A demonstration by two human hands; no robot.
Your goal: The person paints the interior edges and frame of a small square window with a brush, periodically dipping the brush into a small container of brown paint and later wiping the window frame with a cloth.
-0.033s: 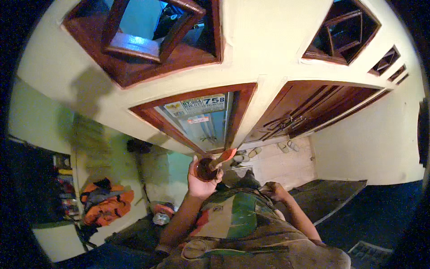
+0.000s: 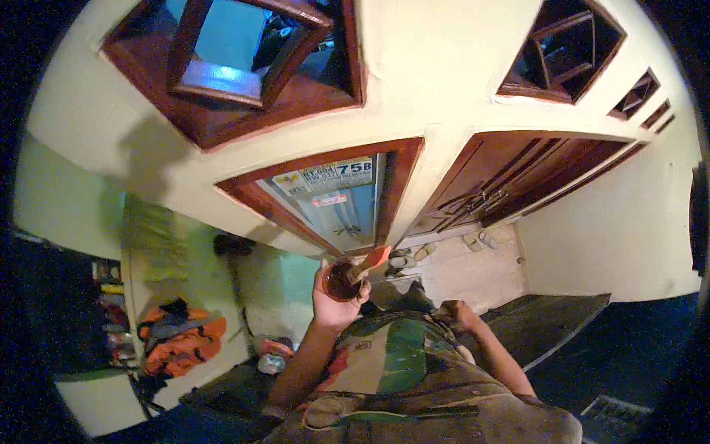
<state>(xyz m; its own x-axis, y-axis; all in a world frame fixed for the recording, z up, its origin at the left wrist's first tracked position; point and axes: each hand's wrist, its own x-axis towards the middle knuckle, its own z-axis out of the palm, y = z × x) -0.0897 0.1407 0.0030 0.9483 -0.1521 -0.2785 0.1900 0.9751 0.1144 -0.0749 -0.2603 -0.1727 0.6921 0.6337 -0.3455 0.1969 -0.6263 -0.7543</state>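
Note:
My left hand (image 2: 334, 312) is wrapped round a cup (image 2: 337, 284) in front of my body. The cup is round and see-through, with something dark reddish-brown inside. Out of it leans a brush-like tool (image 2: 376, 259), its upper end bright orange-red and its lower part brownish. That lower end is hidden in the cup. Beside my waist on the right, my right hand (image 2: 463, 317) is closed with the fingers curled inward, next to the dark edge of my clothing. What it grips, if anything, is too dark to make out.
Ahead stand a cream wall (image 2: 436, 66), a brown-framed window (image 2: 347, 203) and a carved wooden double door (image 2: 510, 177). Several sandals (image 2: 425, 251) lie on the pale tiled floor. An orange and grey bundle (image 2: 181, 344) sits at left, near a small bagged item (image 2: 272, 359).
The view has shifted very slightly. Both hands, the cup and the tool keep the same places relative to my body.

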